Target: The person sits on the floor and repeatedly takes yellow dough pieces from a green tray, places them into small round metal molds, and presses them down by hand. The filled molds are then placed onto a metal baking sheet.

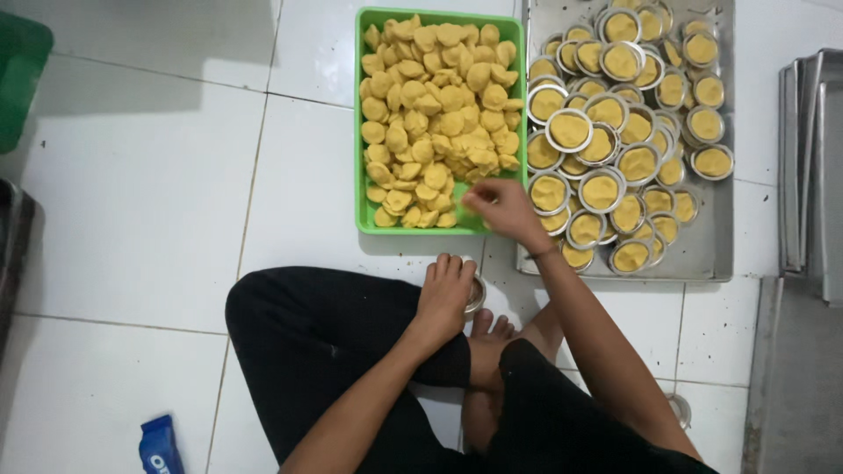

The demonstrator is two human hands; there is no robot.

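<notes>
Dozens of small yellow dough pieces (439, 96) fill a green plastic tray (360, 132) on a white tiled floor (149, 193), seen from the head camera above a person seated cross-legged in black trousers. The right hand (499, 209) hovers at the tray's near edge, fingertips pinched together on what looks like one piece, though blur hides the exact hold. The left hand (446, 294) is curled around a small round metal mould (475, 294) held by the knee. Beside the green tray, a steel baking tray (716, 254) carries many filled moulds (601, 189), some stacked. The dough looks soft, light and easily dented, so it is best lifted gently by its edges; the thin mould seems stiff and light, gripped around its rim.
</notes>
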